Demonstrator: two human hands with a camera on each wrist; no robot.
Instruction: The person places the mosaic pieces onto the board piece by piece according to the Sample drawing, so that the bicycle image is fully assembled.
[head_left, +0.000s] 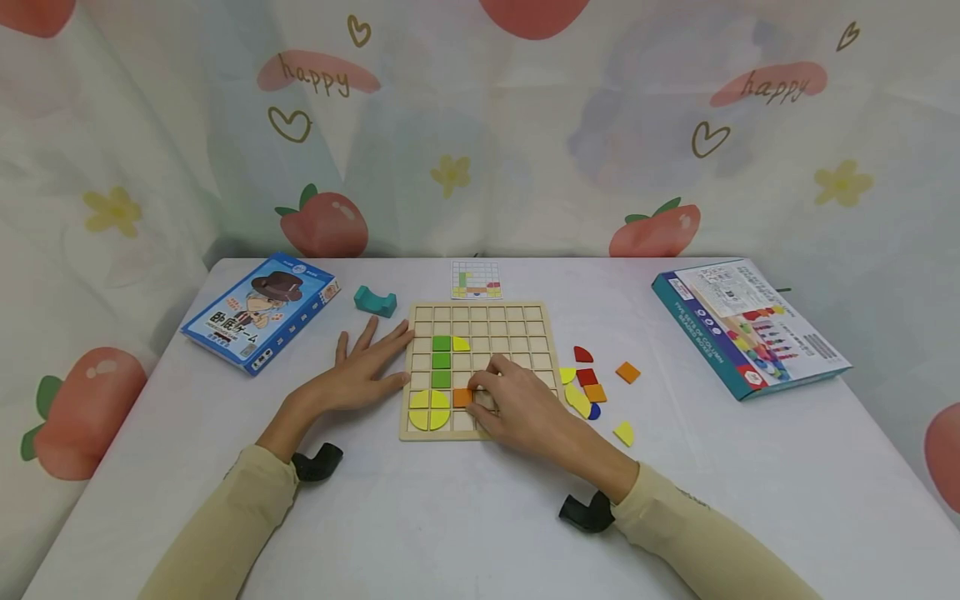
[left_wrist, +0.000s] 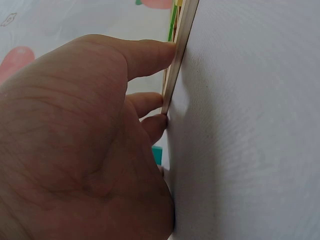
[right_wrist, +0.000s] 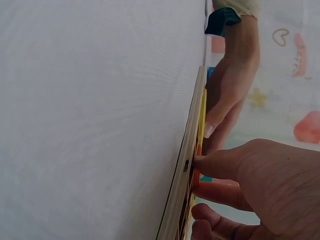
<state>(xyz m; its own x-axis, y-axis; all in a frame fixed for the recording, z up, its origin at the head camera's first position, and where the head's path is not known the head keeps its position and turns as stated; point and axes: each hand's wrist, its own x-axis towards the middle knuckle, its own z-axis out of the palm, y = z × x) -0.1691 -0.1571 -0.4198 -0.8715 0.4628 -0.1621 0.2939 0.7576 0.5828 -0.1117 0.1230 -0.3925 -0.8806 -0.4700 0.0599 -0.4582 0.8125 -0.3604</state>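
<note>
A wooden grid board [head_left: 510,318] lies flat on the table. Green squares [head_left: 441,361] form a column on it. Below them four yellow quarter-circles [head_left: 429,410] make a full circle, and one more yellow quarter-circle [head_left: 461,343] sits beside the top green square. My right hand [head_left: 525,408] pinches an orange square tile [head_left: 462,397] between thumb and index finger, low on the board. Fingertips of my left hand [head_left: 360,371] rest against the board's left edge, fingers spread and nearly straight. The right wrist view shows the right thumb [right_wrist: 215,164] right at the board's surface.
Loose red, yellow, orange and blue pieces [head_left: 587,377] lie right of the board. Behind it is a pattern card [head_left: 476,281]. A teal bridge-shaped block [head_left: 375,301] and a blue box [head_left: 262,312] stand at left, another box [head_left: 750,325] at far right.
</note>
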